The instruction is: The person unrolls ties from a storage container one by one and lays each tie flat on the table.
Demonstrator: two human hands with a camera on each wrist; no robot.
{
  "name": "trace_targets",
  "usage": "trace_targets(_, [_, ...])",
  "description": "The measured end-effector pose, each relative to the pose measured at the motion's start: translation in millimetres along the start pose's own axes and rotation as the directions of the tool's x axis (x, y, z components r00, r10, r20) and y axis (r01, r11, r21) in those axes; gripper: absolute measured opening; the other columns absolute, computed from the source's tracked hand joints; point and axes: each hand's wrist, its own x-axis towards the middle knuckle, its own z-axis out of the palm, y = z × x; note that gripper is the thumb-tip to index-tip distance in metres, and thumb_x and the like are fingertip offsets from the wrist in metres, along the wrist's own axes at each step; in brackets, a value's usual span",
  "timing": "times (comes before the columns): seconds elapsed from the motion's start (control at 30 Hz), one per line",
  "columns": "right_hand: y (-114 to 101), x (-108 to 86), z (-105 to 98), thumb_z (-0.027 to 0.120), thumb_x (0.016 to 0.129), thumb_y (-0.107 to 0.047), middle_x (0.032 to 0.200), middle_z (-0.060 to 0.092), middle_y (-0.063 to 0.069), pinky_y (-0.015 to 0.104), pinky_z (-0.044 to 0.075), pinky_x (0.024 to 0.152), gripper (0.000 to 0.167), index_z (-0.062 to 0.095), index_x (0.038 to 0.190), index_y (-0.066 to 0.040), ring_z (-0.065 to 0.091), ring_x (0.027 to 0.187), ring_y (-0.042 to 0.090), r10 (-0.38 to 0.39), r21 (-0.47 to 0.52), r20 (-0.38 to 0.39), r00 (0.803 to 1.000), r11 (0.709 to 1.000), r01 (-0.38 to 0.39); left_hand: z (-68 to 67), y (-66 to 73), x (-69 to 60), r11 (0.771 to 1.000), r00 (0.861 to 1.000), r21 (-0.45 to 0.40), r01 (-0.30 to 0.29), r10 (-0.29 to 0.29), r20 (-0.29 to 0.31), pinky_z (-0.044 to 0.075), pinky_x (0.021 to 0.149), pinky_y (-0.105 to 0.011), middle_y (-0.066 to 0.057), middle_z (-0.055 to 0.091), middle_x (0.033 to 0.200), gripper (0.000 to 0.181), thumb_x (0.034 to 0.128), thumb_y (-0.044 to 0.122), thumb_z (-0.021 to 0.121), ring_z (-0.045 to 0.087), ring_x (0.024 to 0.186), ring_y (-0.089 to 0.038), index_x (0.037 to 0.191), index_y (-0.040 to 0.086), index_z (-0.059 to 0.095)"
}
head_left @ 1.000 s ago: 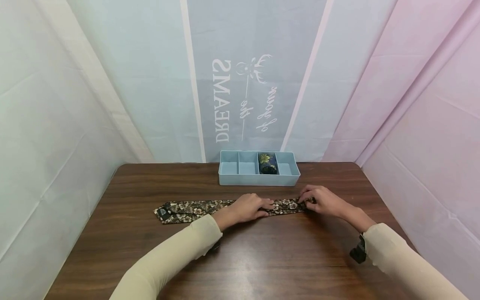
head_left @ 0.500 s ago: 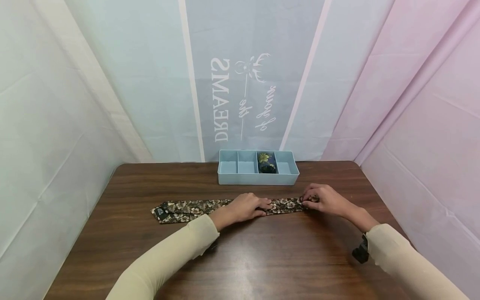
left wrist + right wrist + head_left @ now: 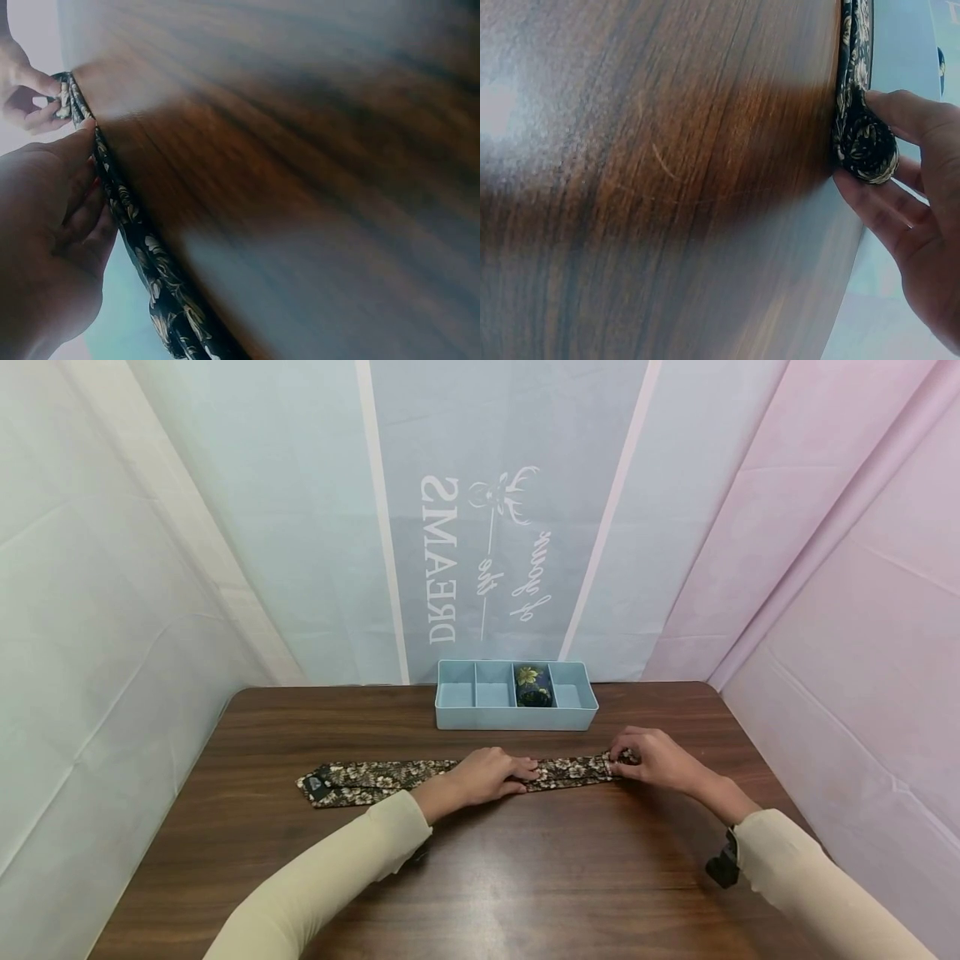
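Observation:
A dark floral necktie lies lengthwise across the table, its wide tip at the left. In the right wrist view its right end is wound into a small coil. My right hand holds this coil between thumb and fingers. My left hand rests on the middle of the tie with its fingers extended, covering part of it. In the left wrist view, the left hand lies along the flat layers of the tie, with the right hand beyond it at the coil.
Behind the tie stands a light blue divided box. One compartment holds a rolled dark blue tie with yellow-green flowers. The brown wooden table meets a printed cloth backdrop at its back edge.
My right hand has shifted slightly right with the coiled end, and more of the coil shows. My left hand and the tie's wide tip sit a little further left.

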Motion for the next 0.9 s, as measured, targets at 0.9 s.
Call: trace_targets(0.9, [11, -12.1, -5, 0.094, 0.076, -0.004, 0.094, 0.072, -0.001, 0.033, 0.057, 0.063, 0.044, 0.064, 0.107, -0.011, 0.070, 0.076, 0.015, 0.083, 0.021, 0.025, 0.996, 0.996, -0.084, -5.6, -8.6, -19.0, 1.000, 1.000, -0.021, -0.008, 0.008, -0.015, 0.053, 0.110, -0.041, -0.002, 0.059, 0.151, 0.036, 0.1038, 0.027, 0.070, 0.060, 0.137, -0.022, 0.139, 0.019, 0.070])
